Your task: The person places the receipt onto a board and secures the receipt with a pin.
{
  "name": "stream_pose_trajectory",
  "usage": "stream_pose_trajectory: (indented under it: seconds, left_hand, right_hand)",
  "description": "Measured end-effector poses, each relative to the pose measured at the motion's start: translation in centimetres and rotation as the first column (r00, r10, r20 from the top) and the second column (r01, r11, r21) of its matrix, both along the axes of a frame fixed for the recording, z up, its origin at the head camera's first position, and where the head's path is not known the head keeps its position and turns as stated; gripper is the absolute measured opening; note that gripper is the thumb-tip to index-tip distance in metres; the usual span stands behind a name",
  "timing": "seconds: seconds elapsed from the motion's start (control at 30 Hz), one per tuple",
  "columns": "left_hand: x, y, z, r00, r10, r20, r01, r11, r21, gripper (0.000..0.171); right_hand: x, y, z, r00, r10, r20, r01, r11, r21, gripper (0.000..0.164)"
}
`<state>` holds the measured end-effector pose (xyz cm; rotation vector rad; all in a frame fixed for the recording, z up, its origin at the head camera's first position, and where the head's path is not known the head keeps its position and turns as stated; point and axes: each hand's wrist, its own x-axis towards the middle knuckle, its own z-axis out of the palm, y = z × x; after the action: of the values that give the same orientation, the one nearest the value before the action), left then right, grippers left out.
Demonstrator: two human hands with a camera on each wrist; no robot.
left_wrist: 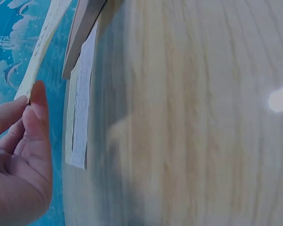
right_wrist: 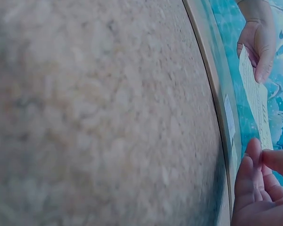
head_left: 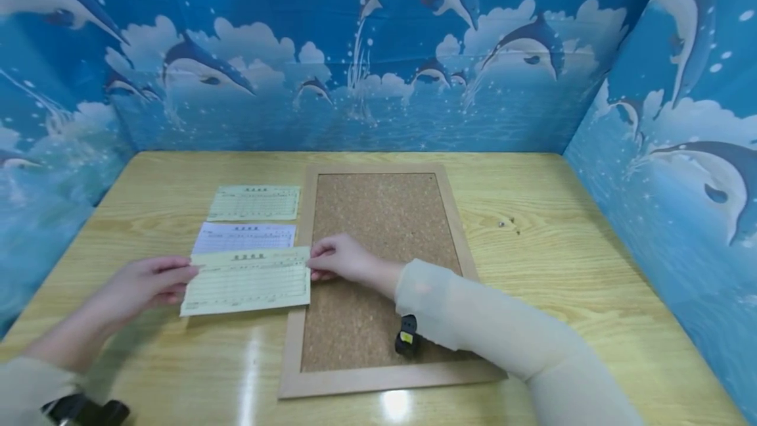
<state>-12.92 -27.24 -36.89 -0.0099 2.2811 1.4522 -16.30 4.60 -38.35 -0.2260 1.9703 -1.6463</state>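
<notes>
A pale yellow-green printed form (head_left: 248, 284) is stretched between both hands, raised above the table at the left edge of the corkboard (head_left: 384, 215). The left hand (head_left: 148, 284) pinches its left edge between thumb and fingers, as the left wrist view also shows. At the opposite edge the right hand (head_left: 343, 258) pinches the paper, its forearm crossing over the cork. Behind the held form lies a white printed form (head_left: 245, 234), partly covered by it in the head view. Farther back, a green printed form (head_left: 255, 202) lies flat.
The corkboard has a light wooden frame (head_left: 467, 261) and lies flat on the wood-grain table (head_left: 568, 268). Several tiny metallic pieces (head_left: 501, 223) lie right of the board. A blue dolphin-print curtain (head_left: 331, 117) borders the table at the back and sides.
</notes>
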Motion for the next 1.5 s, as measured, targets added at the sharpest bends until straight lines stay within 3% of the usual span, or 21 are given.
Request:
stream_pose_trajectory:
  seconds: [0.33, 0.67, 1.1, 1.5]
  left_hand:
    - [-0.4, 2.3, 0.3, 1.000, -0.013, 0.006, 0.013, 0.998, 0.065, 0.034]
    - [-0.6, 4.0, 0.5, 1.000, -0.028, -0.005, 0.028, 1.000, 0.001, 0.051]
    - [-1.7, 6.9, 0.6, 0.999, -0.051, 0.019, 0.050, 0.999, 0.016, 0.040]
    - [-2.6, 9.0, 0.7, 0.998, -0.056, -0.005, 0.056, 0.998, 0.035, 0.035]
  right_hand:
    - [-0.2, 2.4, 0.5, 1.000, -0.022, -0.021, 0.023, 0.998, 0.053, 0.015]
    - [-0.4, 4.8, 0.7, 0.999, -0.040, -0.019, 0.042, 0.995, 0.093, 0.014]
    - [-0.6, 7.5, 1.2, 0.993, -0.116, -0.006, 0.116, 0.987, 0.114, 0.016]
    - [-0.7, 9.6, 1.1, 0.984, -0.175, -0.011, 0.176, 0.979, 0.101, 0.020]
